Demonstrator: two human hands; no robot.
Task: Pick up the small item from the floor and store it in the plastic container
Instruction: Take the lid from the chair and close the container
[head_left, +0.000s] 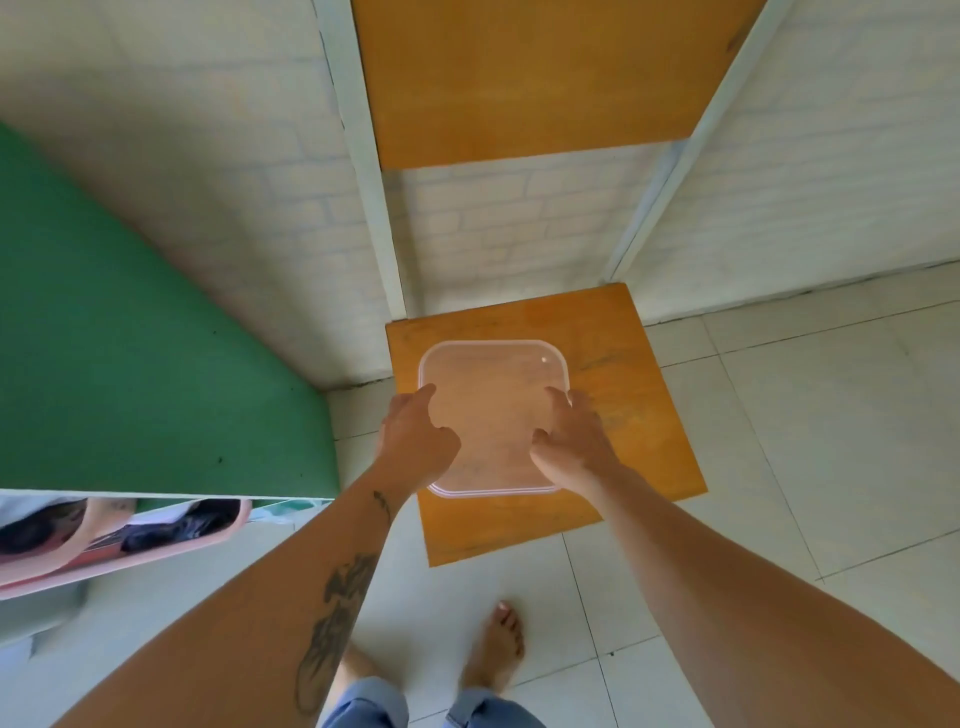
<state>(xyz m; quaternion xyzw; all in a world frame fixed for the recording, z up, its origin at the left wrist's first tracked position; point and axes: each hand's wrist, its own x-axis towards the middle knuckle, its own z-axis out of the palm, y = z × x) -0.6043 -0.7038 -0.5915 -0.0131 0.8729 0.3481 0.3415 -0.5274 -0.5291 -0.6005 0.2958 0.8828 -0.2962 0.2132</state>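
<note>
Plastic container (493, 395) on shelf (649, 415); left hand (415, 441), right hand (574, 447) apparently gripping its sides.

Orange wooden shelf (639, 364), white brick wall (208, 156), green mat (130, 364), tiled floor (831, 441)

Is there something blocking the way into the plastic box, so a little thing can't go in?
Yes. The clear lid covers the top of the plastic container on the chair seat. The left hand and right hand both rest on the lid. Whether it is snapped on cannot be told. No small item shows.
</note>
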